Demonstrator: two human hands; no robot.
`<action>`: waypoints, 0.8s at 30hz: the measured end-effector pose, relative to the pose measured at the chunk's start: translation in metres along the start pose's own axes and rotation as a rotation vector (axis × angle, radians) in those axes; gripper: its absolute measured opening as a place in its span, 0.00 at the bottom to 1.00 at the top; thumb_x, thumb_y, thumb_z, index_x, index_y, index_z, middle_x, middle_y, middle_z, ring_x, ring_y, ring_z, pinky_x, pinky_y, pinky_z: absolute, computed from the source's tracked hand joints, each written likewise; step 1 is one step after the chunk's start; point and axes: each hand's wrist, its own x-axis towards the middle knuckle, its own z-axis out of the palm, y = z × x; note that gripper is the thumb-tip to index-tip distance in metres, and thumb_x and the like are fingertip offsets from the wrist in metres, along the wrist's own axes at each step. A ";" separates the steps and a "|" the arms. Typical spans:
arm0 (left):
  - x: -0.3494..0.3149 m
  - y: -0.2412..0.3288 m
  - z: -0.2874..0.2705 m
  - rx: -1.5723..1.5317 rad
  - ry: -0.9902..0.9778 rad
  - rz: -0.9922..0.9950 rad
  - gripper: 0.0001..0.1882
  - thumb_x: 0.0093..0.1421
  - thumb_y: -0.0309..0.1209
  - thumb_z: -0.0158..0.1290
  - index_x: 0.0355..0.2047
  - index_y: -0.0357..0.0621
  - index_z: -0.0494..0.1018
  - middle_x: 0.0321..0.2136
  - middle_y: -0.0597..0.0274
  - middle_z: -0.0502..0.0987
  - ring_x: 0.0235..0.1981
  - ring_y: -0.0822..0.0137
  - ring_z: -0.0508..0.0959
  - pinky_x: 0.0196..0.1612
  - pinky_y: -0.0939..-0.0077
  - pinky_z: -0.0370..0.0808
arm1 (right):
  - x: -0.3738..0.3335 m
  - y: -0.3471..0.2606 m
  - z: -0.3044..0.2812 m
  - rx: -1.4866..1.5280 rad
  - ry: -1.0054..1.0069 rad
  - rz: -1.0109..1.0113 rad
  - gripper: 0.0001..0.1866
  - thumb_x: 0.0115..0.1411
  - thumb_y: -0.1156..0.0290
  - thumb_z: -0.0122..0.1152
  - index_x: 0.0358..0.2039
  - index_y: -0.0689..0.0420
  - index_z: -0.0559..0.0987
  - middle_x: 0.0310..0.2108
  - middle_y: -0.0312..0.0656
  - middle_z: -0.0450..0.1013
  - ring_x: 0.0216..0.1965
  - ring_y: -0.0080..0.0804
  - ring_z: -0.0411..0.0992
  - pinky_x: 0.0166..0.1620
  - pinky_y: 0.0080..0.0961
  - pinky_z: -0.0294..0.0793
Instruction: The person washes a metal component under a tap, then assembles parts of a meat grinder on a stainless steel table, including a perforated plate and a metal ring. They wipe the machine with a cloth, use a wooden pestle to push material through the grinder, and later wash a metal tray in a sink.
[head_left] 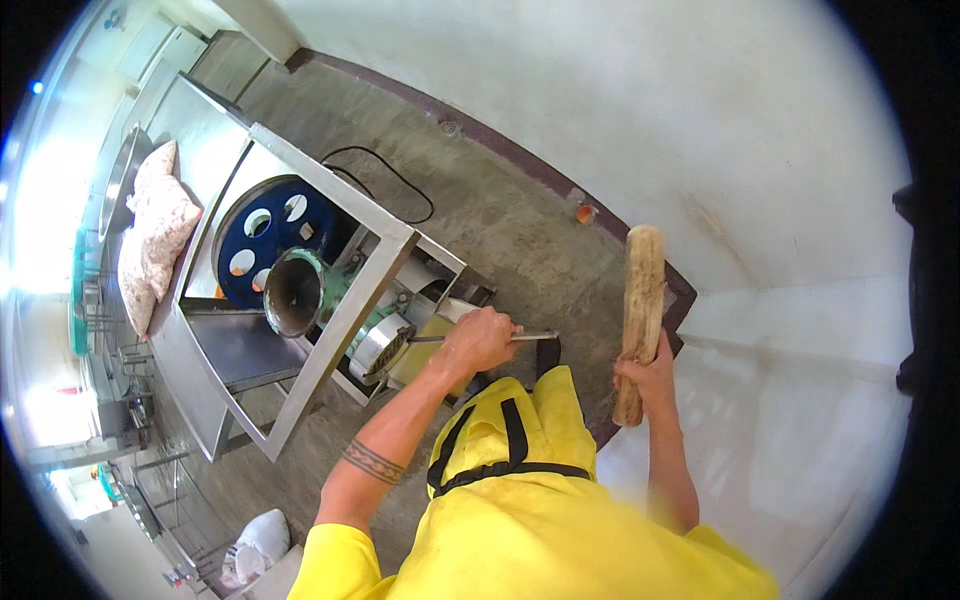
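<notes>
My left hand (482, 340) is closed round a thin metal rod (535, 336). The rod's far end reaches the round metal head (382, 348) of a meat grinder, whether touching it I cannot tell. Behind that head, the grinder's funnel-shaped mouth (295, 293) with a green rim gapes toward me. My right hand (652, 378) grips a thick wooden club (643, 290) near its lower end. The club stands nearly upright to the right, apart from the grinder.
A metal frame table (330, 340) surrounds the grinder and a big blue pulley wheel (235, 245). A filled bag (158, 235) lies on its far left, beside a metal basin (122, 185). A black cable (400, 180) curls on the floor. The white wall (770, 180) rises on the right.
</notes>
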 end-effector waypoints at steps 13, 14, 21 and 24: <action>0.023 -0.037 0.021 0.008 -0.055 -0.016 0.14 0.57 0.40 0.57 0.34 0.44 0.84 0.30 0.42 0.81 0.34 0.43 0.81 0.41 0.51 0.78 | -0.068 0.018 0.059 -0.351 0.131 -0.267 0.28 0.43 0.76 0.70 0.47 0.60 0.72 0.29 0.41 0.74 0.27 0.32 0.75 0.32 0.29 0.77; 0.016 -0.046 0.025 -0.015 -0.068 0.047 0.14 0.57 0.40 0.57 0.34 0.45 0.84 0.29 0.42 0.80 0.33 0.43 0.81 0.41 0.51 0.78 | -0.076 0.025 0.056 -0.330 0.008 -0.176 0.29 0.40 0.77 0.70 0.47 0.60 0.72 0.26 0.39 0.74 0.26 0.29 0.74 0.31 0.27 0.77; -0.058 -0.053 0.030 0.072 -0.040 0.144 0.12 0.56 0.38 0.59 0.33 0.45 0.84 0.28 0.45 0.81 0.33 0.44 0.81 0.39 0.51 0.79 | -0.029 0.022 -0.059 0.380 0.333 -0.214 0.22 0.48 0.78 0.65 0.42 0.60 0.67 0.26 0.41 0.71 0.19 0.35 0.73 0.22 0.31 0.77; -0.053 -0.018 0.031 -0.003 -0.049 0.144 0.12 0.57 0.37 0.59 0.34 0.44 0.84 0.27 0.45 0.81 0.32 0.42 0.81 0.38 0.50 0.78 | -0.018 0.026 -0.042 0.345 0.334 -0.144 0.23 0.48 0.79 0.66 0.45 0.61 0.67 0.27 0.41 0.71 0.18 0.35 0.73 0.22 0.32 0.77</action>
